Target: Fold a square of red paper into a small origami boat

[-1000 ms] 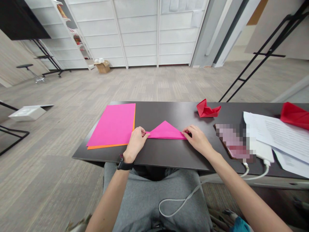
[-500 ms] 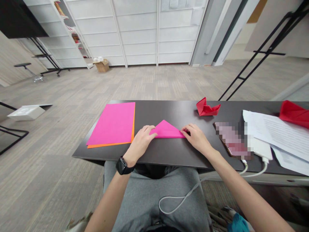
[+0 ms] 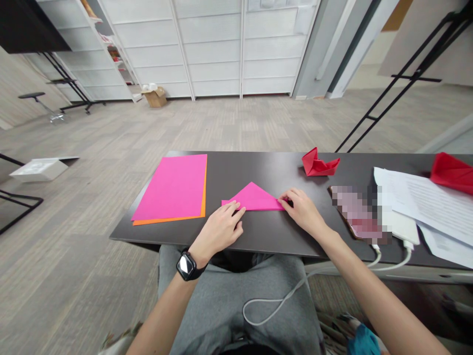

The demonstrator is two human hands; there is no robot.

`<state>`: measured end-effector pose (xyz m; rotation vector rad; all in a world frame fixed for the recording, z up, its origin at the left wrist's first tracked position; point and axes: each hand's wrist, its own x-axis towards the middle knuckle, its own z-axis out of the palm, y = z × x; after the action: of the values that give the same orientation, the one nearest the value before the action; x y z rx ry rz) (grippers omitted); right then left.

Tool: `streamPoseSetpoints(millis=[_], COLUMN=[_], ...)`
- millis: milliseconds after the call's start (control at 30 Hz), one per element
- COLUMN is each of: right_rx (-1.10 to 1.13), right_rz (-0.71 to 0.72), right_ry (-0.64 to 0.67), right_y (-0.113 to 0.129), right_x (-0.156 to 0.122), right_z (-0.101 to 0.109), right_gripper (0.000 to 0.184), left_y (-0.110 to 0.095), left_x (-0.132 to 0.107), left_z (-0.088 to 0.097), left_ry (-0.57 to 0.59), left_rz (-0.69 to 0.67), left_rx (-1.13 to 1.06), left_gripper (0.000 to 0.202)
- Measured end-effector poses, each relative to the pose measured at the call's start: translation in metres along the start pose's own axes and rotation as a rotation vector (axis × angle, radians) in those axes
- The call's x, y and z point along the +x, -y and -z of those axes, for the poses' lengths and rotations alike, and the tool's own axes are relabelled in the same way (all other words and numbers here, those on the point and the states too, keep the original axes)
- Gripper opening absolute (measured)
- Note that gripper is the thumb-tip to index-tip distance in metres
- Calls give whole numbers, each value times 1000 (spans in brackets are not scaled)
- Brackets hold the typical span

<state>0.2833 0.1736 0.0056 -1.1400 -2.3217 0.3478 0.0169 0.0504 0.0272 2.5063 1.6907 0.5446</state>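
A pink paper folded into a flat triangle [image 3: 253,196] lies on the dark table [image 3: 269,229] in front of me. My left hand [image 3: 221,229] rests flat on the table with fingers stretched out, their tips touching the triangle's lower edge near its left end. My right hand [image 3: 304,212] pinches the triangle's right corner and presses it to the table. A black watch [image 3: 187,266] is on my left wrist.
A stack of pink and orange sheets [image 3: 173,188] lies at the left. A folded red paper shape [image 3: 318,165] sits at the back, another red one [image 3: 451,173] at the far right beside white papers [image 3: 424,199]. A blurred phone [image 3: 356,216] and a white cable [image 3: 295,296] lie right of my hand.
My left hand has let go of the triangle's left corner, slid right along its lower edge and flattened out. My right hand has stayed on the right corner.
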Motion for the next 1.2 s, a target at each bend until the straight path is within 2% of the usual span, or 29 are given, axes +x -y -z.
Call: streamPoseSetpoints(millis=[433, 533, 633, 700, 733, 767, 833, 900, 1033, 1200], right_rx=[-69, -80, -165, -287, -311, -304, -262, -254, -290, -313], right_rz=[29, 36, 17, 14, 55, 120, 256, 296, 231, 197], right_ry=[-19, -6, -106, -228, -228, -184, 18, 129, 218, 244], right_y=[-3, 0, 17, 40, 54, 68, 92, 107, 112, 111], right_x=[-1, 1, -1, -8, -12, -18, -28, -36, -40, -38], right_z=[-3, 3, 14, 18, 18, 15, 4, -12, -31, -26], right_gripper=[17, 20, 25, 33, 35, 37, 45, 52, 54, 54], left_y=[2, 2, 1, 1, 2, 2, 3, 4, 5, 5], left_x=[2, 2, 2, 2, 2, 2, 1, 0, 0, -1], left_z=[-5, -5, -6, -8, -8, -9, -10, -11, -12, -12], left_ry=[51, 47, 41, 42, 43, 43, 40, 37, 47, 34], left_rz=[-70, -69, -73, -76, -78, -78, -79, -83, -89, -88], left_rx=[-6, 12, 23, 28, 28, 29, 28, 25, 20, 15], left_gripper=[46, 45, 45, 46, 46, 46, 46, 46, 46, 46])
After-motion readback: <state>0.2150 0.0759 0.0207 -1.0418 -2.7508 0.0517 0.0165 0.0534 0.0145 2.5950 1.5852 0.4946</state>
